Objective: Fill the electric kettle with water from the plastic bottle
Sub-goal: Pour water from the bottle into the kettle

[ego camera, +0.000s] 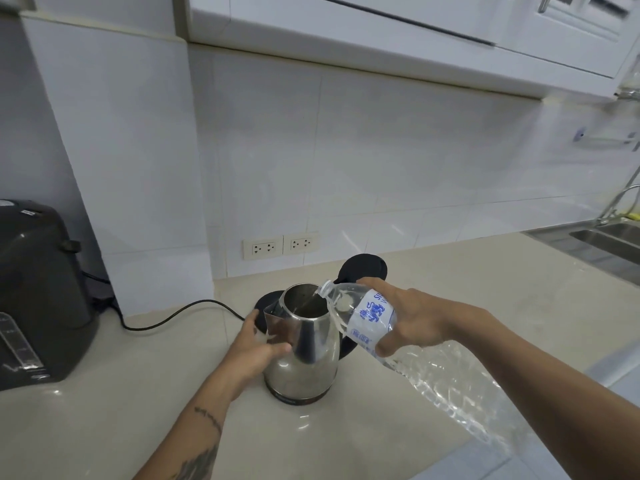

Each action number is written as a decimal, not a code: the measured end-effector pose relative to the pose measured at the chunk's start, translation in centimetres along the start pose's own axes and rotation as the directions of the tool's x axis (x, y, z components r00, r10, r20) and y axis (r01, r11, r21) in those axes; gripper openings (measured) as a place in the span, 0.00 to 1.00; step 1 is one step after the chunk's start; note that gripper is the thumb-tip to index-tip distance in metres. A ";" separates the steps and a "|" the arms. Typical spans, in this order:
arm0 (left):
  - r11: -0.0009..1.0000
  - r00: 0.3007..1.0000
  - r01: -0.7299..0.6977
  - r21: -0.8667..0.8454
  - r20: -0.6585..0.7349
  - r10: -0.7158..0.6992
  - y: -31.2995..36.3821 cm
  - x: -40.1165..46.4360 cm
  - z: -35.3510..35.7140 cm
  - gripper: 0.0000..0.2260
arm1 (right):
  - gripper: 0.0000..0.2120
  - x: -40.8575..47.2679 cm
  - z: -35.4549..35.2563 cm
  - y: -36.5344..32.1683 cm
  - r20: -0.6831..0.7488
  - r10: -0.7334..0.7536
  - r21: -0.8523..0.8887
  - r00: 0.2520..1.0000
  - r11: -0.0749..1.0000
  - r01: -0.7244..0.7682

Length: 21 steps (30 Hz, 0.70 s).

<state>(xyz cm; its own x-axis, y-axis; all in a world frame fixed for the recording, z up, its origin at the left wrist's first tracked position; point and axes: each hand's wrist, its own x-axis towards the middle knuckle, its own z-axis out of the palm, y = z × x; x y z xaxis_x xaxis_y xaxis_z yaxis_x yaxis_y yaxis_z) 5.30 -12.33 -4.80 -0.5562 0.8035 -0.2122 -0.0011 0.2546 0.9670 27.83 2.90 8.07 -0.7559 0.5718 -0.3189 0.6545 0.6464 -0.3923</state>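
Now my right hand [412, 320] grips the plastic bottle [372, 322] around its label, fingers wrapped tight, and holds it tilted with the neck down over the open mouth of the kettle [303, 344]. A thin stream of water runs from the neck into the kettle. The kettle is steel and stands upright on the counter [104, 427], with its black lid [363, 268] flipped up behind. My left hand [254, 348] presses against the left side of the kettle, below the spout, fingers curved on the metal. The black base [266, 301] lies just behind the kettle, and its cord [180, 315] runs left toward a dark appliance [38, 289]. Two sockets [280, 245] sit on the wall.
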 end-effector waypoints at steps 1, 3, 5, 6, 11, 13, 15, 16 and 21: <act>1.000 1.000 -0.018 0.005 -0.018 0.018 0.7 -0.1 -0.3 0.36 | 0.51 0.0 0.2 0.2 -0.018 -0.018 0.025 1.000 1.000 0.019; 0.999 0.999 -0.035 0.037 -0.026 0.036 1.8 0.2 -1.0 0.31 | 0.51 0.1 0.5 0.7 -0.061 -0.060 0.067 0.996 0.996 0.064; 0.996 0.998 -0.036 0.084 -0.047 0.040 2.8 0.6 -1.7 0.35 | 0.51 0.0 0.6 1.2 -0.110 -0.094 0.124 0.989 0.986 0.108; 0.993 0.997 -0.049 0.109 -0.061 0.056 3.7 0.4 -1.8 0.36 | 0.51 0.0 0.5 1.5 -0.141 -0.118 0.160 0.983 0.977 0.140; 0.963 0.970 -0.203 0.176 -0.095 0.222 8.3 0.5 -0.7 0.26 | 0.52 -1.1 -0.7 3.4 -0.309 -0.174 0.373 0.935 0.882 0.287; 0.943 0.955 -0.271 0.193 -0.072 0.289 10.6 0.3 0.9 0.23 | 0.52 -1.6 -1.7 4.6 -0.369 -0.159 0.433 0.916 0.843 0.321; 0.914 0.932 -0.348 0.207 -0.025 0.361 12.8 0.1 3.0 0.21 | 0.52 -1.9 -2.8 5.7 -0.420 -0.155 0.470 0.894 0.806 0.360; 0.906 0.922 -0.380 0.186 0.005 0.386 13.9 0.0 4.2 0.20 | 0.52 -1.9 -3.4 6.3 -0.443 -0.152 0.472 0.884 0.799 0.373; 0.904 0.894 -0.427 0.030 0.165 0.417 18.7 0.5 11.3 0.22 | 0.51 -0.7 -6.1 10.1 -0.503 -0.124 0.494 0.855 0.770 0.403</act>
<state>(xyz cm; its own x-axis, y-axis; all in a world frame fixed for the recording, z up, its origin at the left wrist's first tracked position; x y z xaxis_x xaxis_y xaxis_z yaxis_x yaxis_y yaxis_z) 14.33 -1.09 11.58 -0.3602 0.9132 0.1903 0.2614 -0.0970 0.9603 35.06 12.11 9.61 -0.7185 0.6630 0.2104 0.1907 0.4786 -0.8571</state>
